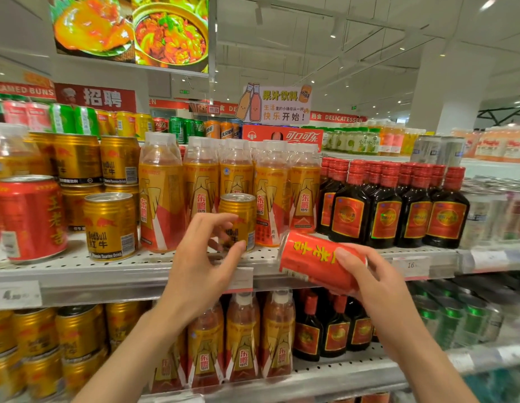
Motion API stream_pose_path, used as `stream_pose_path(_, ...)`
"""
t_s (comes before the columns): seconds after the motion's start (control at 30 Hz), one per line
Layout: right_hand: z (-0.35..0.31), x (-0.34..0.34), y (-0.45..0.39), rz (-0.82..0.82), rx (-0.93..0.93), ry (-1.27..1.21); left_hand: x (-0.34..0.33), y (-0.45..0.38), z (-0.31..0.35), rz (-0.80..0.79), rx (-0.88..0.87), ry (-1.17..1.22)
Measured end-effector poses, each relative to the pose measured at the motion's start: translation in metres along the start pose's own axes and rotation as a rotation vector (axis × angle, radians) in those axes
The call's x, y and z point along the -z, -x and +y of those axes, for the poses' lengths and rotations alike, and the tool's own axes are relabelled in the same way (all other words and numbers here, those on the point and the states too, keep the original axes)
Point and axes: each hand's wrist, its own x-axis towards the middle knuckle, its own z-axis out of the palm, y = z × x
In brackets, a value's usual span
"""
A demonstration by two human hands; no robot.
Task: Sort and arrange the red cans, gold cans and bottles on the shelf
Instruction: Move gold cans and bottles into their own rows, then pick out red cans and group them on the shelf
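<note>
Two bare hands are raised before the white perforated metal shelf [78,267]. A red aluminium can with yellow characters [316,261] is clamped on its side in the right hand [366,274], just off the shelf edge. The left hand [200,257] is spread — fingers curled round, thumb touching, a small gold ribbed can [238,213] standing upright before the gold-labelled clear bottles [200,181].

Both forearms are bare, with no sleeves visible. The left hand [199,261] and the right hand [377,282] have no gloves, rings or watch. Fingernails are short and unpainted.
</note>
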Motion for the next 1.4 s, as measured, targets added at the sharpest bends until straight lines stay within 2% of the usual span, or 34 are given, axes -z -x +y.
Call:
stream_pose_path(0.17,0.017,-0.019,0.013,-0.083,-0.117,-0.119,-0.004,0.036,0.019,-0.183,0.092,0.071)
stream_pose_path(0.53,0.015,-0.073,0.033,-0.083,-0.243,-0.152,0.040,0.063,0.008,-0.336,0.140,0.141)
stream_pose_path(0.73,-0.010,-0.126,0.055,-0.050,-0.225,-0.118,0.091,0.065,-0.019,-0.347,0.147,0.265)
stream_pose_path(1.03,-0.044,-0.242,0.102,-0.005,-0.184,-0.047,0.208,0.078,-0.073,-0.352,0.132,0.357)
stream_pose_path(1.17,-0.058,-0.284,0.113,-0.023,-0.160,-0.010,0.253,0.083,-0.092,-0.339,0.136,0.352)
stream_pose_path(1.4,-0.103,-0.336,0.104,-0.120,-0.020,0.054,0.314,0.071,-0.112,-0.257,0.058,0.180)
